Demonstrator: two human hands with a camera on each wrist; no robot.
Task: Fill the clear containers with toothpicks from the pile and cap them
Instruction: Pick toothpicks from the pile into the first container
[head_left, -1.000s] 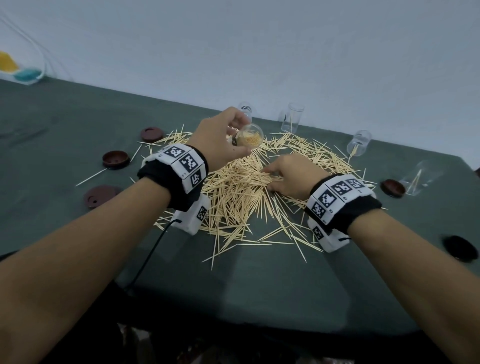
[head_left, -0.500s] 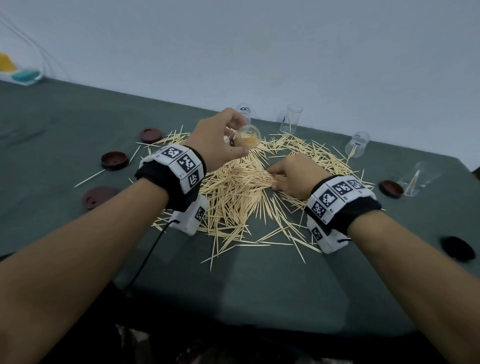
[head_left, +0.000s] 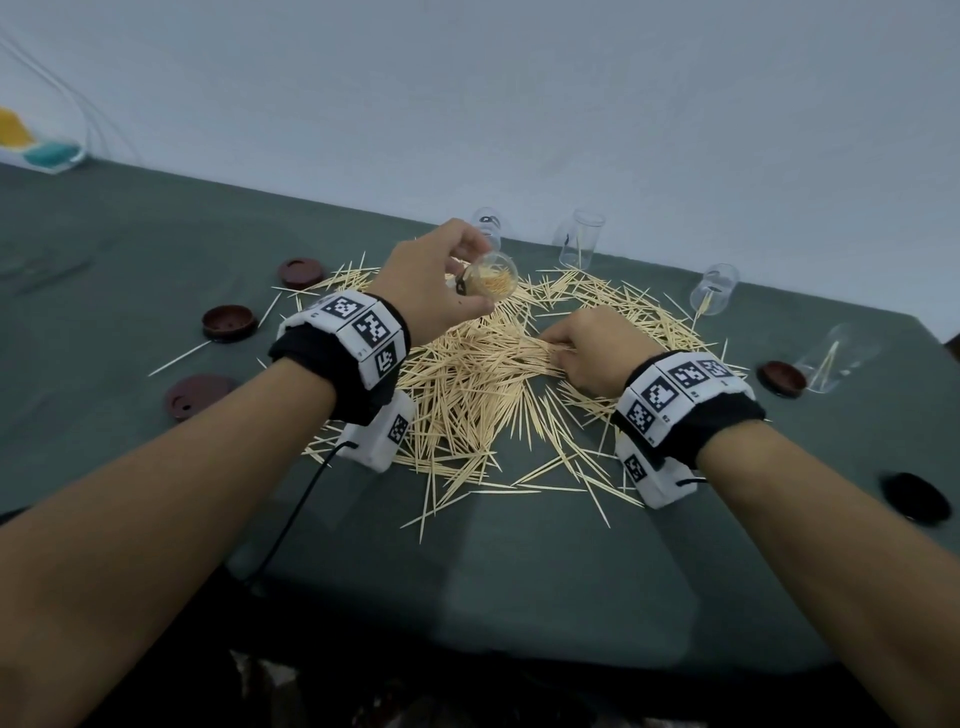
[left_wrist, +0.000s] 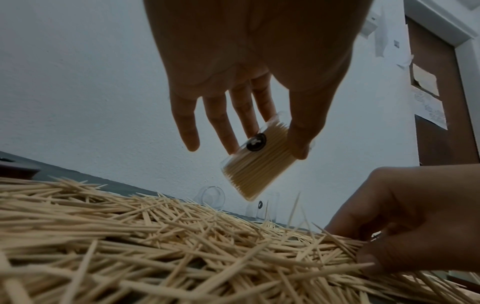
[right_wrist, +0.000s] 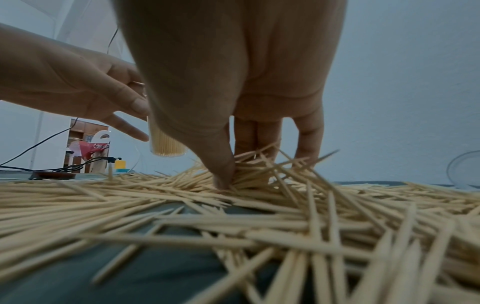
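A wide pile of toothpicks covers the middle of the dark green table. My left hand holds a clear container packed with toothpicks above the pile, tilted, its open mouth toward me; thumb and fingers pinch the container. My right hand is down in the pile, thumb and fingers pinching a bunch of toothpicks. The filled container hangs just left of my right hand.
Clear containers stand or lie at the back: one, another, a third, and one on its side. Dark red caps lie left and right. A black cap sits far right.
My right hand has closed its fingers on a bunch of toothpicks in the pile and shifted slightly. The left hand keeps the filled container almost still.
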